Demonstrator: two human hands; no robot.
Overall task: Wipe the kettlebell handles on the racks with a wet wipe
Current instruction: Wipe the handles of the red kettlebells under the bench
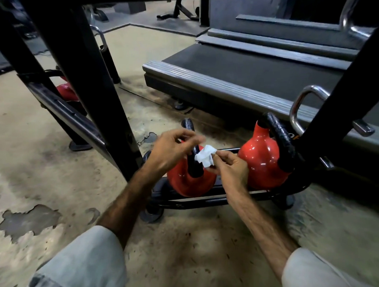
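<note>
pinching crumpled wipe (205,158) (kettlebell handle (280,140) upright)

Dim indoor scene under soft, diffuse light. The pale concrete floor (55,171) is the brightest area; the black rack frame (90,82) and the upper edge sink to near silhouette, and corners darken. White glare spots sit on the red kettlebell (261,162) and along a chrome handle (299,103). The left hand (173,148) shows motion blur at its fingertips; the white wipe (204,158) is slightly overexposed. Wide-angle distortion bends straight bars near the borders. Background detail is soft and smeared.
</note>
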